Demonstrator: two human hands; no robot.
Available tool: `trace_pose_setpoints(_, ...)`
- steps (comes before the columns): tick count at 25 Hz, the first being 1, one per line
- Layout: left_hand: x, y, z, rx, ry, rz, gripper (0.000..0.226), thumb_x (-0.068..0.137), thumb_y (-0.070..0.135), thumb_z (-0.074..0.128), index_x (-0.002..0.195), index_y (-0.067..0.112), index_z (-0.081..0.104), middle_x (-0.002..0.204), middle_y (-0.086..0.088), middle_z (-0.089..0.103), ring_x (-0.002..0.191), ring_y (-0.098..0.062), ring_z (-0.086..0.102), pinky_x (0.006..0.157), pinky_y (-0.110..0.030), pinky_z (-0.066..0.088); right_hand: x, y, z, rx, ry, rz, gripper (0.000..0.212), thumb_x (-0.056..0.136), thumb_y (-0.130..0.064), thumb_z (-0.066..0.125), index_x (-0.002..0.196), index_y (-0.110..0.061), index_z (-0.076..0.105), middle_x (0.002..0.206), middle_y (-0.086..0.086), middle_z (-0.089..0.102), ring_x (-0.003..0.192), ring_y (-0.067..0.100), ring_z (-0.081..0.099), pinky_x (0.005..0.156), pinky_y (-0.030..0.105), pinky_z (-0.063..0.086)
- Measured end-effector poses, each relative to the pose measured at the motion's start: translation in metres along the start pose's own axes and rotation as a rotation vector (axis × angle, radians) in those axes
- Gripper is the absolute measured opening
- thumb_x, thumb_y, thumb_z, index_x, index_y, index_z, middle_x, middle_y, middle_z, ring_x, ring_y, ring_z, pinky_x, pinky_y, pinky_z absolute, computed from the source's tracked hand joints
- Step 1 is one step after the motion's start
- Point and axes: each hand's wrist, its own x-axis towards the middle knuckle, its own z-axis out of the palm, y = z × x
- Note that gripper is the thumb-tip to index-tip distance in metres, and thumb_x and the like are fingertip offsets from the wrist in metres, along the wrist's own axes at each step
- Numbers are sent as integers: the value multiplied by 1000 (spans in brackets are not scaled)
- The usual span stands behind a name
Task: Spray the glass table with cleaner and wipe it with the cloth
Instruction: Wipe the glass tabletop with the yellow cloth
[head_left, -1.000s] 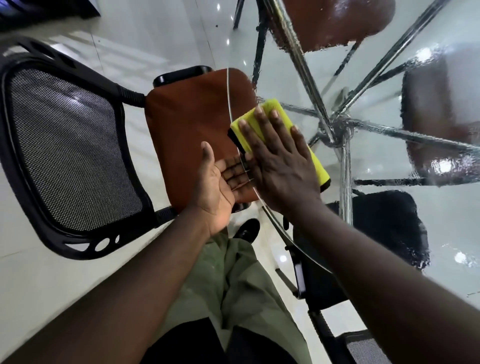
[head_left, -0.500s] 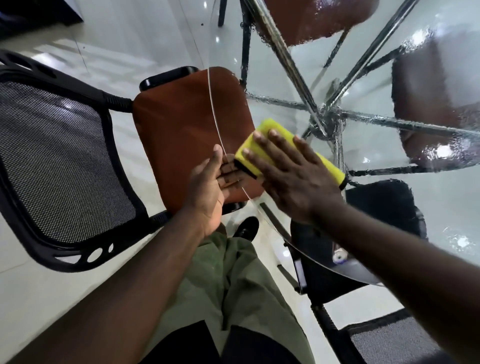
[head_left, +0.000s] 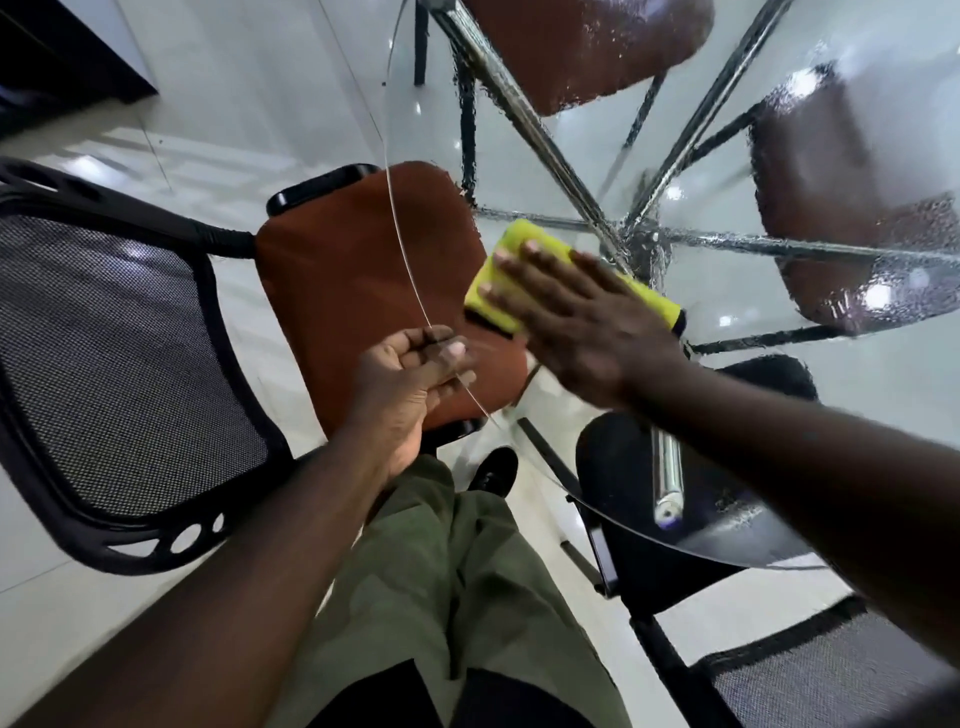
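The right hand (head_left: 582, 332) presses flat, fingers straight, on the cloth (head_left: 506, 270), which lies on the glass table (head_left: 519, 171) near its rim; the left hand (head_left: 410, 379) curls round that rim. A stroke overrunning the rim could drop the cloth onto the chair (head_left: 337, 291). No cleaner bottle is in view, and blur obscures the left grip.

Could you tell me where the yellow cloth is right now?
In the head view, the folded yellow cloth lies near the left edge of the clear glass table, pressed under the flat right hand.
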Motion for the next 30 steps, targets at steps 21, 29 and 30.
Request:
trace_pose_setpoints(21, 16, 13, 8, 308, 69, 39, 25, 87, -14, 70, 89, 7, 57, 89, -20, 69, 83, -35, 75, 71, -47, 65, 14, -34, -1, 102, 51, 179, 63, 113, -46, 30, 171, -28, 14, 179, 0, 8, 166, 26, 0, 134, 49, 9)
trace_pose_setpoints(29, 9, 17, 8, 201, 30, -6, 21, 88, -15, 69, 96, 1, 57, 86, -19, 69, 72, -26, 74, 68, -41, 66, 53, -18, -5, 187, 191, 752, 65, 112, -48, 27, 171, -32, 3, 180, -5, -1, 166, 22, -3, 133, 51, 9)
trace_pose_setpoints(30, 9, 19, 6, 210, 20, -22, 22, 87, -14, 70, 95, 2, 57, 86, -19, 68, 73, -25, 74, 67, -41, 65, 49, -35, -2, 163, 153, 650, 65, 112, -47, 27, 171, -31, 2, 180, -4, -1, 166, 23, -4, 133, 51, 9)
